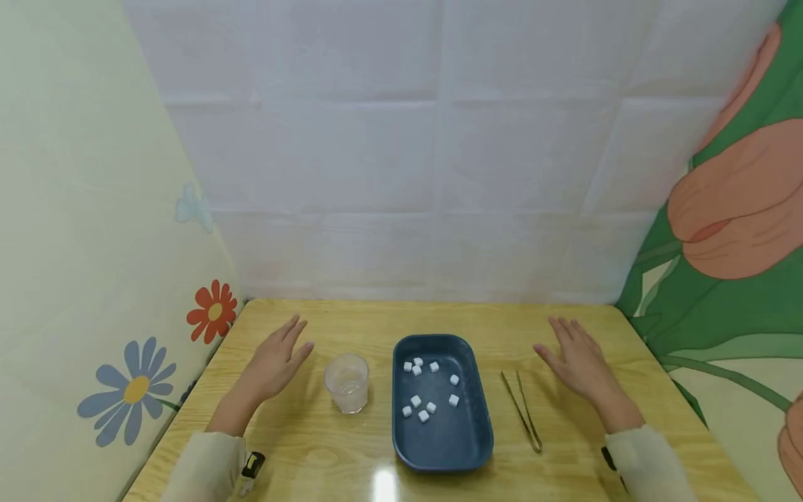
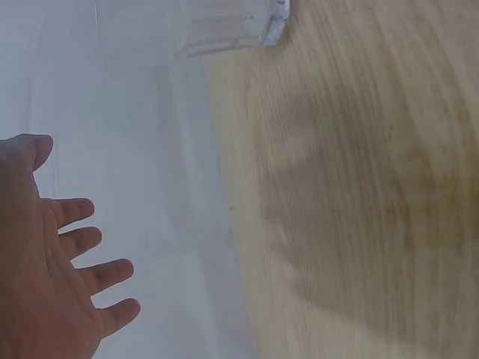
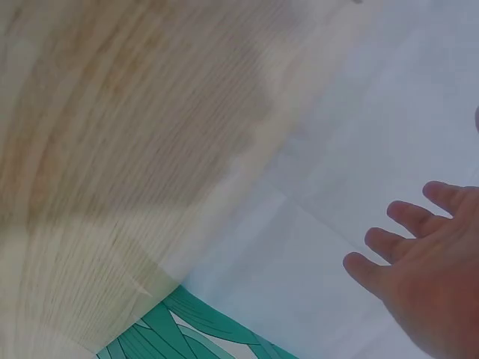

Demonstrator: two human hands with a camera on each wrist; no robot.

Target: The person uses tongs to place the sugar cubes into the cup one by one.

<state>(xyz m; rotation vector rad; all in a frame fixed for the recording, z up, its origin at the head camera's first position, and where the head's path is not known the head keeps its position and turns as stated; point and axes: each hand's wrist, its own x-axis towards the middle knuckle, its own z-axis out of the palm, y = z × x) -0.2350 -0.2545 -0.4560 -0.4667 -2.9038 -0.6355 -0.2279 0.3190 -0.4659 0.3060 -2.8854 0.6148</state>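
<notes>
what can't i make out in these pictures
Left wrist view: part of the glass, cut off by the top edge.
Right wrist view: most of the right hand's thumb, cut off by the right edge.
Head view: the table's near edge, cut off by the bottom; what the cubes are made of, too small to tell.

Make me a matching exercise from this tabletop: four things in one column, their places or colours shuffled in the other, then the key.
Things
1. glass
2. tray
3. tongs
4. white cubes

Places or colours
A. lying inside a dish with raised sides
B. between the right hand and the dish
C. dark blue
D. between the left hand and the dish

Right pairs: 1-D, 2-C, 3-B, 4-A
</notes>
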